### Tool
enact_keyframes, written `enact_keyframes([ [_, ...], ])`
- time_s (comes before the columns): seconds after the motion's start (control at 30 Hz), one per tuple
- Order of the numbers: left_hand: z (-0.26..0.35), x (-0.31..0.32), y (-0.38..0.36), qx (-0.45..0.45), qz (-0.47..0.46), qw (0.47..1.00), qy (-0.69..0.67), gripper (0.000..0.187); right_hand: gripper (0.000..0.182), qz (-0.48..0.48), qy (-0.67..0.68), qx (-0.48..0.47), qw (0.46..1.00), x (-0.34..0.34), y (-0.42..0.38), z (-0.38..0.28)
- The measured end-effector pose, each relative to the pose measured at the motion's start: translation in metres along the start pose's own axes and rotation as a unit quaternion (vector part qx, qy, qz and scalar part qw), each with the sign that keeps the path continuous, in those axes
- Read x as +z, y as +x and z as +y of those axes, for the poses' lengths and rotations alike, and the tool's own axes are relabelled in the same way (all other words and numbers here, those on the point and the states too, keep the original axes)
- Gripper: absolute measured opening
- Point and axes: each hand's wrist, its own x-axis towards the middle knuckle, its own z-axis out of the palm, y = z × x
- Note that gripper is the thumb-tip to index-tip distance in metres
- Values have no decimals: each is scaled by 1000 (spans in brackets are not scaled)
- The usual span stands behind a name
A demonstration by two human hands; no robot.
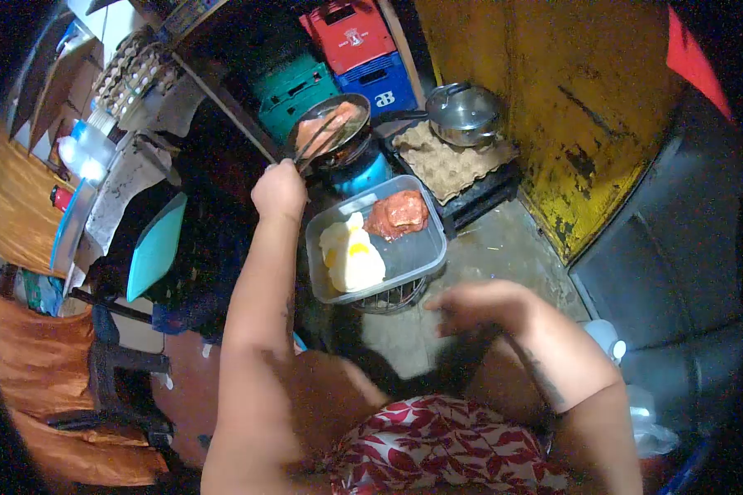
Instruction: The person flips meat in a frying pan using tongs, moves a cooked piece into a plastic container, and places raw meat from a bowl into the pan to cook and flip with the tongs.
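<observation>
My left hand [281, 191] is closed around the handle end of dark tongs [315, 148]. The tongs reach over a round frying pan [357, 132], where their tips meet pieces of pinkish-orange meat [322, 128]. Below the pan is a burner with a blue body [363, 175]. Closer to me sits a clear plastic container [404, 268], with raw reddish meat [398, 214] on its right and pale, yellowish-white food [352, 256] on its left. Over the floor, right of the container, my right hand [479, 305] hangs with loosely extended fingers, slightly blurred, holding nothing visible.
A lidded metal pot [464, 114] and a cardboard egg tray [442, 161] rest on a dark stand to the right. Red [355, 37], green and blue crates are stacked behind. A worn yellow panel [520, 107] stands right. Stacked egg trays [130, 78] are at left.
</observation>
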Motion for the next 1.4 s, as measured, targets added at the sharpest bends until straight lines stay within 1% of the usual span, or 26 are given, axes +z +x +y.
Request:
enact_keyframes([
  [0.03, 1, 8, 16, -7, -10, 999, 37, 17, 65, 22, 19, -83, 996, 0, -5, -2],
  [0.1, 9, 15, 34, -17, -32, 996, 78, 26, 66, 48, 36, -163, 985, -7, -12, -5],
  [0.17, 20, 24, 48, -16, -43, 995, 93, 27, 71, 25, -95, -158, 983, -14, -13, -6],
  [0.2, 25, 31, 54, -17, -56, 992, 110, 27, 71, 29, -93, -154, 983, -12, -10, 2],
  [0.27, 35, 44, 65, -24, -54, 991, 118, 28, 72, 107, -128, -215, 962, 3, 1, 28],
  [0.3, 39, 51, 70, -37, -52, 990, 128, 28, 72, 109, -125, -210, 964, 6, 4, 34],
  [0.37, 43, 64, 78, -28, -43, 991, 122, 29, 68, 125, -176, -212, 953, 10, 9, 44],
  [0.4, 44, 69, 83, -24, -32, 992, 119, 30, 68, 128, -174, -209, 954, 8, 8, 41],
  [0.47, 45, 70, 92, -28, -48, 992, 113, 32, 66, 58, -157, -149, 975, -2, -1, 23],
  [0.5, 42, 72, 98, -36, -61, 991, 115, 32, 66, 59, -153, -146, 975, -9, -9, 10],
  [0.57, 38, 65, 101, -44, -77, 991, 103, 32, 66, -1, -139, -101, 985, -21, -24, -11],
  [0.6, 32, 65, 106, -53, -72, 991, 103, 30, 66, -1, -135, -101, 986, -20, -23, -9],
  [0.7, 25, 28, 104, -73, -82, 992, 65, 26, 68, 5, -112, -127, 986, -20, -20, -5],
  [0.8, 4, 18, 110, -73, -56, 995, 26, 26, 71, -7, -114, -121, 986, -22, -21, -9],
  [0.87, -10, 14, 117, -62, -67, 996, 23, 26, 74, 18, -108, -137, 985, -20, -21, -9],
  [0.93, -23, 10, 123, -43, -99, 994, -4, 26, 75, 9, -112, -135, 985, -18, -13, -5],
  [0.97, -29, 9, 125, -8, -101, 995, 20, 26, 75, -1, -117, -130, 985, -18, -11, -4],
  [1.0, -31, 7, 126, -8, -101, 995, 21, 26, 75, -1, -117, -131, 984, -20, -12, -8],
  [1.07, -36, 3, 129, -33, -176, 983, -41, 29, 74, -23, -125, -99, 987, -23, -14, -18],
  [1.1, -44, 10, 132, -33, -175, 983, -40, 29, 74, -22, -126, -100, 987, -22, -14, -18],
  [1.17, -58, 40, 138, 18, -152, 987, -54, 31, 72, -20, -124, -102, 987, -21, -13, -17],
  [1.2, -55, 43, 137, 19, -151, 987, -55, 31, 72, -19, -125, -101, 987, -21, -13, -15],
  [1.23, -50, 46, 136, 7, -195, 981, -10, 30, 72, -20, -128, -104, 986, -21, -12, -14],
  [1.33, -34, 53, 123, 1, -220, 974, 47, 28, 72, -19, -129, -106, 986, -19, -10, -11],
  [1.37, -33, 63, 122, -71, -223, 971, -47, 28, 72, -19, -129, -107, 986, -18, -9, -9],
  [1.4, -25, 58, 115, -97, -219, 969, -53, 28, 72, -18, -128, -105, 986, -15, -8, -5],
])
